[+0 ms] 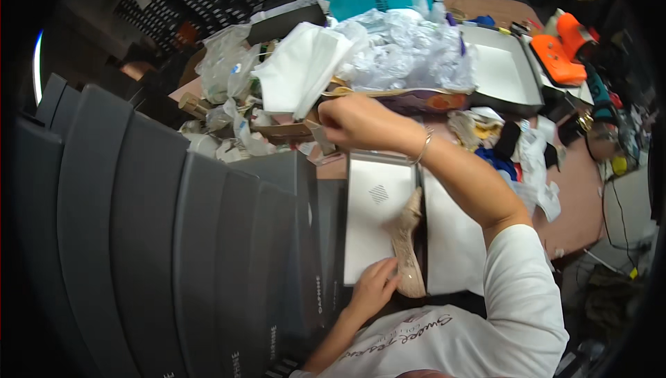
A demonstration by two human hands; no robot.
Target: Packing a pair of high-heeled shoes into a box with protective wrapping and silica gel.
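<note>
A beige shoe (408, 267) with a textured, glittery surface lies lengthwise along the right side of an open grey shoe box (374, 232) with a white inside. My left hand (373, 286) is at the shoe's near end, thumb and fingers against its left edge. Part of the fingers seems hidden by the shoe. My right arm crosses over the box's far end. Its hand (354, 120) is closed beside a stack of white sheets (302, 69), with a pale strip just under the fingers. What it pinches is hard to make out.
Grey shoe boxes (149, 204) stand stacked at the left. A white-lined panel (451, 239) lies right of the open box. Behind are crumpled plastic bags (402, 52), an empty white-lined tray (496, 65), an orange object (555, 59) and loose cloths (485, 135).
</note>
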